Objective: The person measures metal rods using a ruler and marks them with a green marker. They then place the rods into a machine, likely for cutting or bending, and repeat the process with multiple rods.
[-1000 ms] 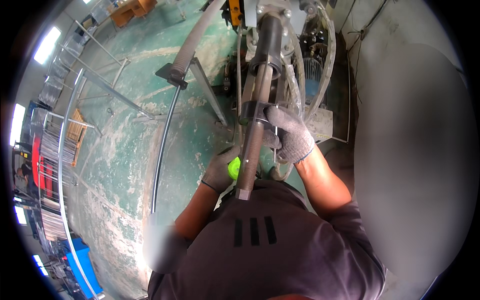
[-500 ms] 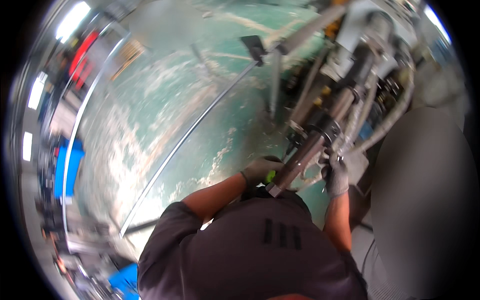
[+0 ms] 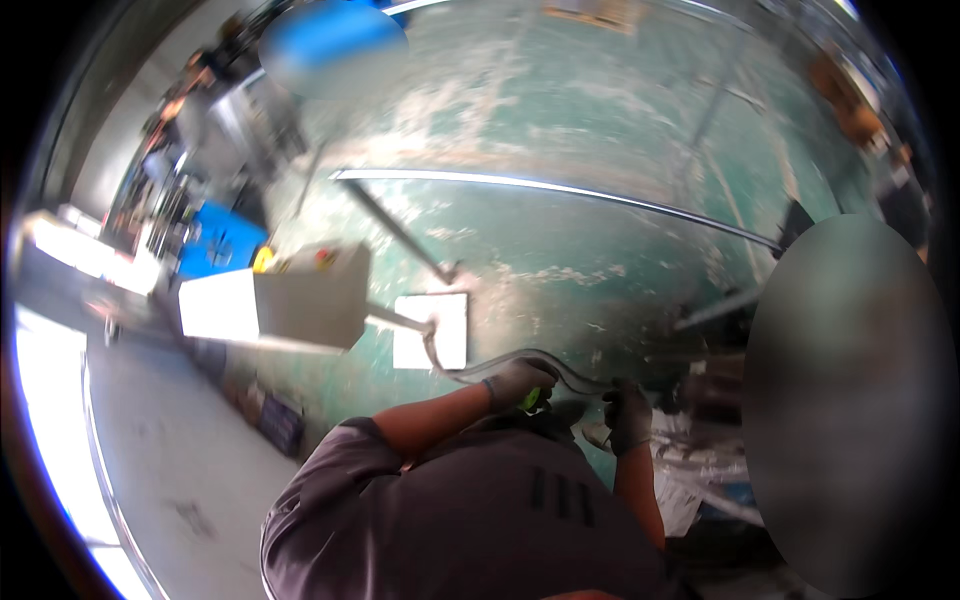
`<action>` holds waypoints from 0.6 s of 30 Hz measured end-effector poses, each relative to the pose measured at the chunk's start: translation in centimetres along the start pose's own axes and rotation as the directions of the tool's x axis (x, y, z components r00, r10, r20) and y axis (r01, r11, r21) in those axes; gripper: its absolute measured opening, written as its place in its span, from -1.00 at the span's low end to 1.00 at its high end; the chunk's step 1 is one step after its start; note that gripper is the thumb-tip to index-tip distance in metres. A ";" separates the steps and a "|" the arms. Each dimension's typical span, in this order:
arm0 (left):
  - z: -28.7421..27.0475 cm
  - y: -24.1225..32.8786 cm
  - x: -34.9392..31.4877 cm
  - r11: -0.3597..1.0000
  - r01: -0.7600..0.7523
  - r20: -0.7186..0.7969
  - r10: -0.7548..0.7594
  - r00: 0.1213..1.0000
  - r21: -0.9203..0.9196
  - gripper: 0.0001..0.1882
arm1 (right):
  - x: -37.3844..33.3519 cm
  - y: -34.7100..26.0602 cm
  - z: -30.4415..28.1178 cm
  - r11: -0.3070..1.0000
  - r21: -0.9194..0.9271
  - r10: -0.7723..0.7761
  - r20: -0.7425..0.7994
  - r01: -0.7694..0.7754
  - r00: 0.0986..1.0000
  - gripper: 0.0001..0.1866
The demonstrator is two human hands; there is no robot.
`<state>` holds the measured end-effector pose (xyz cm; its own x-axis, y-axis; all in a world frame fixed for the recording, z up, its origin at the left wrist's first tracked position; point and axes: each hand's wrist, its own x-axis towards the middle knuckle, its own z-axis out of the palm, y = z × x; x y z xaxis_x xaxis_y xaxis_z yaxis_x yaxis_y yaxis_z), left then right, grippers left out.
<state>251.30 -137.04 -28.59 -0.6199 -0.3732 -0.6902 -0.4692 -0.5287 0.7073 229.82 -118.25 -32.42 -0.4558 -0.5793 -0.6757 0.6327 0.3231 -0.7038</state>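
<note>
My left hand [image 3: 518, 384], in a grey glove, is closed around a small bright green object [image 3: 531, 399] in front of my waist. Its round edge shows, but the fingers cover most of it. To the right, my gloved right hand [image 3: 628, 418] has its fingers curled; whatever lies in them is too dark and blurred to make out. A grey cable or hose [image 3: 490, 366] snakes just beyond both hands, from the foot of a stand towards the right fingers. Whether either hand touches it cannot be seen.
On the left a beige control box [image 3: 312, 298] with a red button sits on a stand, above a white base plate [image 3: 457, 330]. A long metal rail [image 3: 550, 192] crosses ahead over the green floor [image 3: 520, 240]. Machine parts with wrapped hoses [image 3: 690, 460] stand close on my right.
My view has swung left, away from the machine with the thick brown shaft. The control box has come into view. Both hands have left the shaft, and the green object is still in my left hand.
</note>
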 end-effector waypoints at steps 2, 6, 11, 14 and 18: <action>-2.1 -3.0 -2.1 0.994 -0.089 -0.051 0.092 0.994 0.066 -0.73 | 0.0 0.6 2.3 0.999 -0.035 0.038 0.038 -0.036 0.999 -0.61; -6.1 -7.2 -8.5 0.889 -0.273 -0.052 0.313 0.948 0.366 -0.70 | 0.8 2.7 7.5 0.976 -0.207 0.097 0.150 -0.065 0.984 -0.63; -15.4 -15.6 -16.0 0.981 -0.181 -0.211 0.193 0.958 0.074 -0.53 | 0.6 7.7 20.0 0.899 -0.436 0.084 0.221 0.022 0.972 -0.70; -21.3 -21.3 -20.4 0.970 -0.050 -0.331 -0.032 0.943 -0.236 -0.45 | 0.0 12.2 27.9 0.835 -0.539 0.070 0.305 0.112 0.950 -0.71; -27.4 -28.9 -28.7 0.906 -0.074 -0.476 -0.148 0.867 -0.416 -0.47 | -0.4 19.2 34.2 0.734 -0.671 0.098 0.263 0.109 0.960 -0.71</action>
<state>299.85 -131.96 -33.38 -0.1685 -0.6082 -0.7757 -0.1181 -0.7688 0.6284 263.59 -137.37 -38.17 -0.2106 -0.7214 -0.6597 -0.0055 0.6757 -0.7371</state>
